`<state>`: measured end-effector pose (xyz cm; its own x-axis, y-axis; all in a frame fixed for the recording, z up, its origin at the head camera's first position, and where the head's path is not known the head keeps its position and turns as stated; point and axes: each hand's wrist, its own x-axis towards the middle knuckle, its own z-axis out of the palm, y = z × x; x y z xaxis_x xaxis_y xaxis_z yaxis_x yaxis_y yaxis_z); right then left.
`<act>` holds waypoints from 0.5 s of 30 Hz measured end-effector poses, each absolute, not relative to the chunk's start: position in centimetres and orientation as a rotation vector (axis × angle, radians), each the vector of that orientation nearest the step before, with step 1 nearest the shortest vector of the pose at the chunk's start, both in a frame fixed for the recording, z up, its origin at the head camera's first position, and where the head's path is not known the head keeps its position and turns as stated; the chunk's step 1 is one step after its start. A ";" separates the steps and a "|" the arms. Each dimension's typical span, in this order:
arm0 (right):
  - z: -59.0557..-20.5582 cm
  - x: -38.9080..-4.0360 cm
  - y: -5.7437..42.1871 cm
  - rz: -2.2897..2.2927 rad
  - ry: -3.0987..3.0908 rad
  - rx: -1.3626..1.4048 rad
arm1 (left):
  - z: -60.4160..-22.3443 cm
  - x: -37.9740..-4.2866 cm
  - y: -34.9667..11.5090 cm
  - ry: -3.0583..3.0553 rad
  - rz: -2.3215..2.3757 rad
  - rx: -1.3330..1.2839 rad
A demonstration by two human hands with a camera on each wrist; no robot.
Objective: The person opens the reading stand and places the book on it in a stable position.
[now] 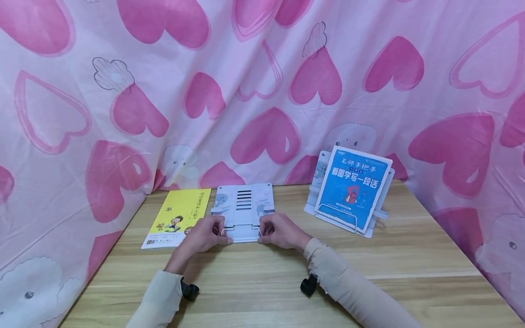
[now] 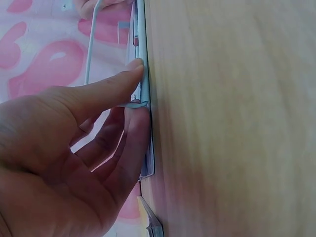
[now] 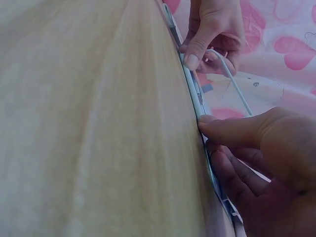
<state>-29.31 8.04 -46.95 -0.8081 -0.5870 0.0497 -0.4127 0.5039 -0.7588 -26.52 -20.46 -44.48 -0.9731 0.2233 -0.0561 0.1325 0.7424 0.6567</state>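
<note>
A pale, cartoon-printed folding book stand [image 1: 255, 193] with a column of slots lies flat on the wooden table. My left hand [image 1: 206, 234] pinches its near left corner between thumb and fingers. At the near right corner my right hand [image 1: 283, 231] does the same, mirrored. Both thumbs press along the front edge, as the left wrist view shows with the left thumb [image 2: 111, 91]. A thin white wire holder [image 2: 92, 44] stands up from that edge between the hands; it also shows in the right wrist view as a bent wire [image 3: 236, 84]. Some fingertips are hidden behind the stand.
A yellow book [image 1: 180, 214] lies left of the stand, close to my left hand. At the right, another book stand [image 1: 321, 169] stands tilted up and holds a blue book [image 1: 352, 187] behind its wire. A pink heart-patterned curtain [image 1: 262, 91] hangs behind the table [image 1: 254, 287].
</note>
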 end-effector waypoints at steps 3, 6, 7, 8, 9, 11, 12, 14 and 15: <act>-46.8 -29.5 8.2 -1.157 2.545 -0.898 | -44.4 -26.7 -20.4 2.805 1.044 0.312; -46.7 -29.5 8.2 -1.135 2.559 -0.922 | -44.4 -26.9 -20.4 2.814 1.033 0.338; -46.6 -29.5 8.3 -1.134 2.560 -0.919 | -44.5 -26.9 -20.4 2.817 1.032 0.343; -46.6 -29.5 8.3 -1.135 2.561 -0.914 | -44.5 -27.0 -20.3 2.821 1.032 0.345; -46.6 -29.5 8.3 -1.137 2.561 -0.904 | -44.5 -27.0 -20.3 2.822 1.034 0.345; -46.6 -29.5 8.3 -1.139 2.558 -0.884 | -44.5 -27.0 -20.2 2.818 1.045 0.340; -46.6 -29.5 8.3 -1.141 2.554 -0.877 | -44.5 -27.0 -20.1 2.812 1.056 0.330; -46.6 -29.4 8.3 -1.143 2.542 -0.866 | -44.4 -27.1 -19.9 2.798 1.087 0.313; -46.6 -29.4 8.3 -1.147 2.531 -0.856 | -44.4 -27.1 -19.8 2.790 1.104 0.308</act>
